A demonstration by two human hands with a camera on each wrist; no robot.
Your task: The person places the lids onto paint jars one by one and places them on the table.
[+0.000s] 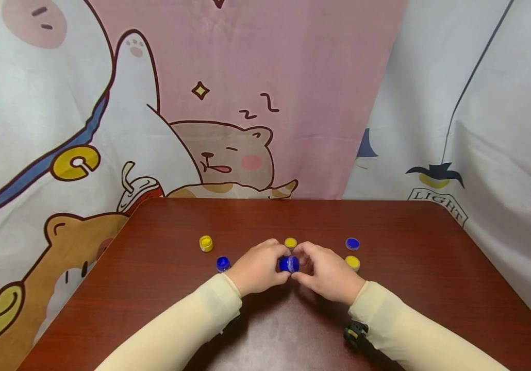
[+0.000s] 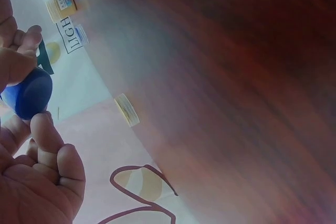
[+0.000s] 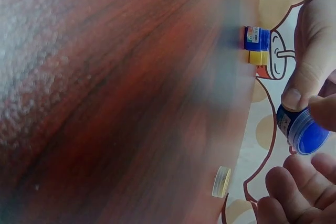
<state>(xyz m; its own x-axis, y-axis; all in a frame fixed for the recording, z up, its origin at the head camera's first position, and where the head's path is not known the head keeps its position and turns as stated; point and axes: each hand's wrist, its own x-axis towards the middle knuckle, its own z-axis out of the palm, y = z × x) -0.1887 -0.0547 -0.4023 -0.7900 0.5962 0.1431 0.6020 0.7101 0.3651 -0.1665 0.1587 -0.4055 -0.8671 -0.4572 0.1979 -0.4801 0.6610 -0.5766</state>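
Presently, blue jar (image 1: pixel 288 264) just below frame centre, raised over desk (image 1: pixel 275 330), pinched by left hand (image 1: pixel 258 265); right hand (image 1: pixel 330 270) curved about its clear-rimmed end, grip unclear. Yellow lid (image 1: pixel 291 241) just beyond. Centre-left: yellow jar (image 1: pixel 206 243), second blue jar (image 1: pixel 222 264). Centre-right: blue lid (image 1: pixel 352 243), second yellow jar (image 1: pixel 352 263).

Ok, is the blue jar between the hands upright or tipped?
Tipped: in the head view, the blue jar is turned on its side, its ringed end pointing toward the right hand.
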